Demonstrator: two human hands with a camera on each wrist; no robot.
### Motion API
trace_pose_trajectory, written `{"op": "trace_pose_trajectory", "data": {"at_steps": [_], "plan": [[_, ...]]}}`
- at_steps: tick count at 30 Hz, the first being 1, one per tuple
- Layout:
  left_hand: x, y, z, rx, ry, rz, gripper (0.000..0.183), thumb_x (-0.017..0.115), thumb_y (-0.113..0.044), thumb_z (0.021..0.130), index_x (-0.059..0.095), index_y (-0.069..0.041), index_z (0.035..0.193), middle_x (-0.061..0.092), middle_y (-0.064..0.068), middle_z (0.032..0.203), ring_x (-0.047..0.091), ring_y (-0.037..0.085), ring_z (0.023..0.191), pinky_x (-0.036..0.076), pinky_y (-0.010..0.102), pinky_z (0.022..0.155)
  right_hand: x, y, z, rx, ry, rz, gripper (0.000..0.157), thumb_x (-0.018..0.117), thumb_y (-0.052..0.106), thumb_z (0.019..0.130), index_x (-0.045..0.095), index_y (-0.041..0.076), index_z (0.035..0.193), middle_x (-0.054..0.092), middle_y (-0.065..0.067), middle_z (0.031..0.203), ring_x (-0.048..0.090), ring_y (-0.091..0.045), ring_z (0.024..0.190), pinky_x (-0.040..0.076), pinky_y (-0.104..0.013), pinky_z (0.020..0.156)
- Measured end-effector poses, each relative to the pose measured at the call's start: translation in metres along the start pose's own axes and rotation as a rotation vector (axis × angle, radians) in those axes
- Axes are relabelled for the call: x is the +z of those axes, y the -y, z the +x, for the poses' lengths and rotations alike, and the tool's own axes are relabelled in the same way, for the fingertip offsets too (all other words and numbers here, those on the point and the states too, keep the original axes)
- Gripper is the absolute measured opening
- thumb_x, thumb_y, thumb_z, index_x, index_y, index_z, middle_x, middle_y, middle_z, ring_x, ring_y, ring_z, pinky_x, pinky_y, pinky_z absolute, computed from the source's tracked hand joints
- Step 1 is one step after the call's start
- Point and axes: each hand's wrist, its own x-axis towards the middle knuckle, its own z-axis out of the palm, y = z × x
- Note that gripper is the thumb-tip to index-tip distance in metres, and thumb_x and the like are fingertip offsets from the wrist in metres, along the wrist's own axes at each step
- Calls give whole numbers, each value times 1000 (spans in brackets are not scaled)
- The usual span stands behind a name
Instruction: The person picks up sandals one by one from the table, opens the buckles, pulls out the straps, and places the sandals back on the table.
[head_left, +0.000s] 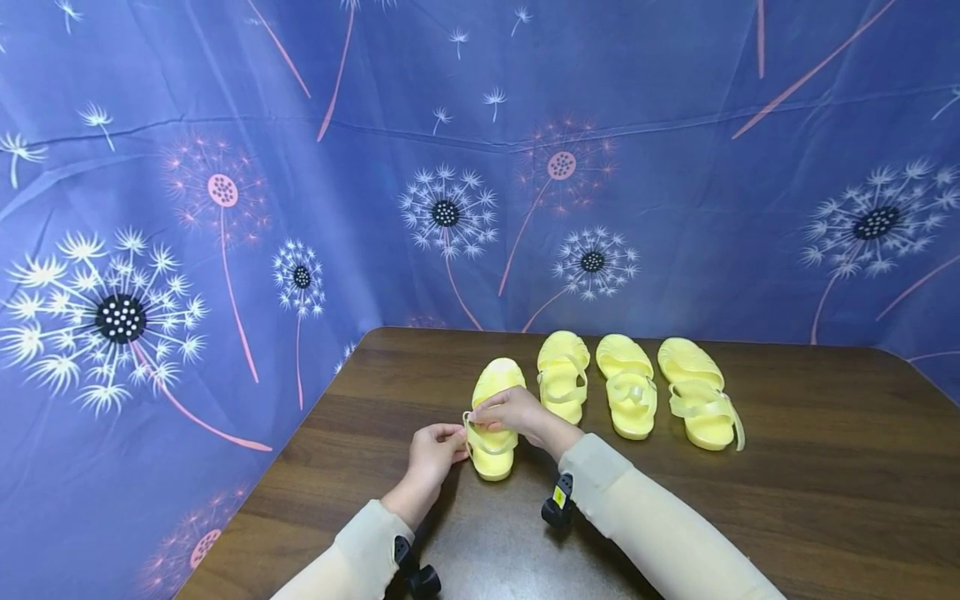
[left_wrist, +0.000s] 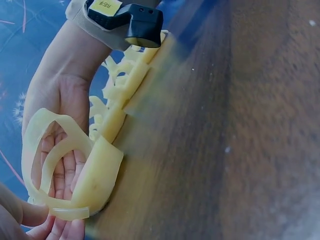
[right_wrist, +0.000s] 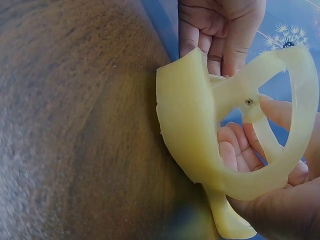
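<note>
A yellow sandal (head_left: 495,379) stands on the table, toe pointing away, with its ankle strap (left_wrist: 44,130) raised in a loop. At its left side my left hand (head_left: 435,454) pinches the strap's end between thumb and fingers. My right hand (head_left: 517,414) reaches over the sandal from the right and holds the strap near the same side, its fingers curled inside the opening. A small metal rivet (right_wrist: 248,102) shows on the strap in the right wrist view, close to a right fingertip. The buckle itself is hidden.
To the right stand three more yellow sandals: one nearest (head_left: 564,375), a middle one (head_left: 630,392) and a far-right one (head_left: 693,392) with its strap end sticking out. A brown wooden table (head_left: 825,467) carries them. Behind hangs a blue dandelion-print cloth (head_left: 675,208).
</note>
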Motion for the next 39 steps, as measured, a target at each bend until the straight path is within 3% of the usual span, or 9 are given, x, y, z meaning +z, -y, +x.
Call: {"op": "trace_pose_trajectory", "data": {"at_steps": [12,24,39], "plan": [[0,-6,2,-5,-4,-28,22,56,2,95,59,21,105,62,3,76,60,7,64,58,23,64,-1,0,-2,2,16,-13,22,74,13,84,74,-3,100,74,-5,90,68,-14,86,57,-32,85],[-4,-1,-6,-76,78,-37,18,54,0,96,55,16,104,59,4,77,61,10,65,59,26,66,-3,-2,1,23,30,3,22,74,16,85,74,-1,100,74,-4,93,69,-16,91,56,-34,88],[-3,0,-1,-39,75,-17,21,54,2,96,57,20,104,60,5,77,62,8,66,59,25,68,-2,-5,5,8,20,-6,20,74,14,86,74,-1,99,74,-5,93,68,-14,90,56,-34,87]]}}
